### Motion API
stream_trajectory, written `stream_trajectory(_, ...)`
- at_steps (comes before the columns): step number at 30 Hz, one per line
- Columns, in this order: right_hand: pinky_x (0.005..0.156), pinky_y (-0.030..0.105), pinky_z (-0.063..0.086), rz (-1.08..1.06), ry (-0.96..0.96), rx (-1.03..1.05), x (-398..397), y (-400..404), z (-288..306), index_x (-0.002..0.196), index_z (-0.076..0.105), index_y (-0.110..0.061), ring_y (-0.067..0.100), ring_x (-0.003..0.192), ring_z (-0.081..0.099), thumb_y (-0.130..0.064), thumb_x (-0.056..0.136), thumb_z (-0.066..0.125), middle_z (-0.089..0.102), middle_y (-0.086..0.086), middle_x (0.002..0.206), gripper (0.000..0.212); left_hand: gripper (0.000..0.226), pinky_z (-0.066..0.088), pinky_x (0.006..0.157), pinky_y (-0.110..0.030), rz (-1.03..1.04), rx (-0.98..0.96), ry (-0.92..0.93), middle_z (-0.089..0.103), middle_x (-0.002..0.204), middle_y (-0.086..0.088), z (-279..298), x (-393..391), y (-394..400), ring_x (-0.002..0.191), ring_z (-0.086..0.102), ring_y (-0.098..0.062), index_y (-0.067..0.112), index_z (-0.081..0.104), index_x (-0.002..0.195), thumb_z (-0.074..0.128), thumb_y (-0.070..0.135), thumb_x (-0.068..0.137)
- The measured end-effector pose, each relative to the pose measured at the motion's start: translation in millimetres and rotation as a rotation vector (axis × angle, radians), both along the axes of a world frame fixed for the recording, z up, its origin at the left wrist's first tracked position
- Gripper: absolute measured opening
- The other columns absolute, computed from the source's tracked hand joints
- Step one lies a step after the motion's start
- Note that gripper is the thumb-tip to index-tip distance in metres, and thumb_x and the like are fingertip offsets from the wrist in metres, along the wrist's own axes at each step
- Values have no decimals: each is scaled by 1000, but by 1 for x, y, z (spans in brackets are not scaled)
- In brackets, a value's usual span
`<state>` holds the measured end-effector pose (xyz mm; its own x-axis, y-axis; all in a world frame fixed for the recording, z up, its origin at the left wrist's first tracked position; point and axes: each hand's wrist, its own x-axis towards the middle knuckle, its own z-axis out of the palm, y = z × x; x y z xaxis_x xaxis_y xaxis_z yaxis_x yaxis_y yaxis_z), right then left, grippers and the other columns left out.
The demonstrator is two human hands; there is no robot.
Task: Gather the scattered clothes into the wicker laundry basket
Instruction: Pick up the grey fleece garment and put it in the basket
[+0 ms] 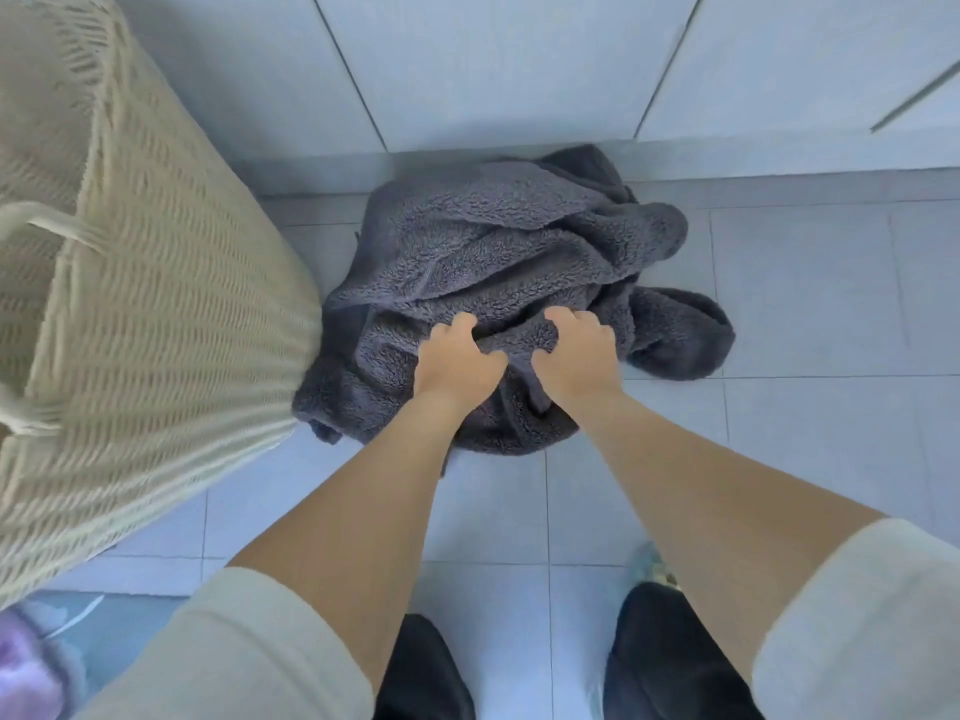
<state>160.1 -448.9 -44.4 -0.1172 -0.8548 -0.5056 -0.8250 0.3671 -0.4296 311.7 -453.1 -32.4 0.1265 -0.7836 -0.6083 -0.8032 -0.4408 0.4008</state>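
Note:
A dark grey fleece garment lies crumpled on the tiled floor against white cabinet doors. My left hand and my right hand sit side by side on its near part, each with fingers curled into a fold of the fleece. The cream wicker laundry basket stands tall at the left, its wall touching the garment's left edge. A loop handle shows on its side. The basket's inside is hidden from here.
White cabinet doors close off the far side. Pale grey floor tiles stretch to the right. My dark-clad knees are at the bottom edge. A purple and light blue cloth lies at the bottom left corner.

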Motion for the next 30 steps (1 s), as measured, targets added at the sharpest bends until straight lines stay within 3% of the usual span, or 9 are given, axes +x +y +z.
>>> stream_trajectory(2, 108, 59, 33, 98, 36, 78, -3, -12, -40, 151, 26, -40, 46, 147, 8, -43, 86, 68, 9, 9, 164, 77, 83, 41, 104, -53, -32, 43, 10, 37, 149, -11, -38, 6, -8, 135, 35, -42, 28, 29, 151, 65, 55, 81)
stream_trajectory(4, 111, 63, 30, 158, 30, 161, -10, -26, -83, 150, 21, -46, 51, 147, 6, -55, 79, 72, -3, 11, 165, 88, 101, 38, 108, -56, -130, 110, 1, 32, 153, -13, -75, 11, -16, 137, 34, -45, 34, 17, 155, 66, 68, 73)
stream_trajectory(9, 103, 41, 46, 304, 130, 147, -17, -94, -125, 144, 46, -17, 37, 129, 49, -35, 95, 58, 49, 13, 146, 54, 89, 50, 91, -49, -309, 50, -146, 52, 132, -21, -125, 10, -56, 114, 56, -46, 23, 19, 149, 71, 50, 82)
stream_trajectory(13, 109, 37, 38, 243, 23, -33, -14, -115, -90, 149, 42, -16, 32, 137, 44, -24, 100, 50, 46, 9, 151, 50, 40, 51, 81, -47, -351, -166, -232, 62, 114, -23, -112, 6, -60, 105, 60, -47, 7, 39, 130, 55, 26, 97)
stream_trajectory(17, 86, 40, 49, 27, -160, -208, -25, -64, -78, 140, 37, -23, 35, 106, 60, -41, 94, 58, 60, 14, 124, 53, 32, 51, 82, -44, -92, -217, 27, 61, 115, -17, -81, -3, -60, 104, 59, -41, 10, 40, 130, 44, 25, 102)
stream_trajectory(21, 102, 47, 45, -32, -338, -185, -34, -61, -75, 147, 13, -36, 33, 123, 51, -62, 74, 72, 43, 14, 144, 97, 24, 58, 83, -55, 241, -238, 449, 52, 115, -8, -45, -30, -89, 105, 58, -34, 16, 39, 127, 36, 21, 104)
stream_trajectory(24, 107, 44, 43, -32, -603, -186, -27, -86, -53, 152, 13, -41, 24, 129, 49, -44, 60, 88, 46, 4, 145, 119, 38, 54, 93, -56, 363, -286, 678, 54, 130, -11, -20, -46, -113, 114, 57, -32, 12, 38, 138, 38, 19, 101)
stream_trajectory(27, 98, 43, 51, -161, -622, -345, -32, -107, -22, 139, 49, -22, 19, 113, 61, -16, 69, 78, 64, -1, 122, 76, 22, 57, 90, -55, 426, -291, 1005, 57, 124, -14, 5, -54, -117, 112, 62, -32, 11, 43, 126, 44, 10, 103)
stream_trajectory(30, 86, 50, 56, -402, -550, -496, -47, -111, -6, 94, 65, -22, 26, 92, 67, -12, 74, 61, 69, 2, 93, 24, 57, 53, 100, -45, 236, -316, 1127, 55, 136, -15, 14, -55, -110, 121, 59, -29, 14, 41, 143, 62, 4, 91)
